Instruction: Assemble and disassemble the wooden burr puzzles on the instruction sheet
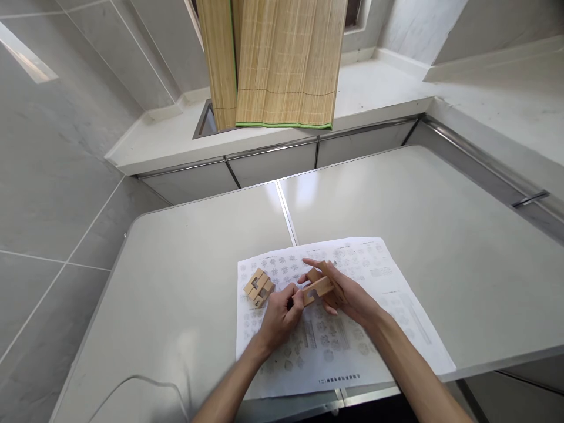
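Note:
Both hands are over a printed paper sheet (365, 352) on the table. My left hand (282, 308) is closed, its thumb and fingers pinching the near end of a notched wooden piece (319, 288). My right hand (346, 291) is wrapped round the other end of that piece and holds more wooden parts against it, with some fingers stretched out. How many parts it holds is hard to tell. Left of my left hand, a cluster of wooden blocks (259, 286) with a dark mark on one face rests on the sheet's left side.
The pale table (189, 264) has a metal seam (286, 211) running away from the sheet. A thin cable (150, 380) lies at the lower left. Beyond the table, a bamboo mat (288, 64) hangs over the white counter (374, 82), partly covering a sink (206, 123).

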Motion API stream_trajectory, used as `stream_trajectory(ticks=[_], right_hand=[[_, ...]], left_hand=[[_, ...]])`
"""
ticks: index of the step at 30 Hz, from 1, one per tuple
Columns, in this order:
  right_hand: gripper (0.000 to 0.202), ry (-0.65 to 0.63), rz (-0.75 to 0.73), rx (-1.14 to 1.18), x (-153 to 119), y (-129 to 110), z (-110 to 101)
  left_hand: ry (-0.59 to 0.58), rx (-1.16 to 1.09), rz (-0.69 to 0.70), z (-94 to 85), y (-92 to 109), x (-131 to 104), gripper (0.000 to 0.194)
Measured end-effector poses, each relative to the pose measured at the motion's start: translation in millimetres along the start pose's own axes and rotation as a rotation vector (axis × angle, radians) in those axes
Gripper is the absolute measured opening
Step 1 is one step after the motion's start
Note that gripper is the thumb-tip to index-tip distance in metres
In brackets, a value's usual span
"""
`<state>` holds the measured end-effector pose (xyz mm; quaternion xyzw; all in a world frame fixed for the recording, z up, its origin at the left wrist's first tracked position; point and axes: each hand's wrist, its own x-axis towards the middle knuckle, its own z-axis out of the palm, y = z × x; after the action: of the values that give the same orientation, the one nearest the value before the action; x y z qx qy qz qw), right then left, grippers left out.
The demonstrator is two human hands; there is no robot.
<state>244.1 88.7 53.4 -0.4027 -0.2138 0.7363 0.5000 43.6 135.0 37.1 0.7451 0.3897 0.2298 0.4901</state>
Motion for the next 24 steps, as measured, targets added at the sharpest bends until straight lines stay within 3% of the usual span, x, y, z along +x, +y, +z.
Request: stream_trajectory(ticks=[24], right_hand=[[0.06,0.032,0.014,-0.088,-0.5,0.0,1.8]], left_hand=[[0.012,0.074,-0.003,-3.5,-1.5,-0.5,0.035]])
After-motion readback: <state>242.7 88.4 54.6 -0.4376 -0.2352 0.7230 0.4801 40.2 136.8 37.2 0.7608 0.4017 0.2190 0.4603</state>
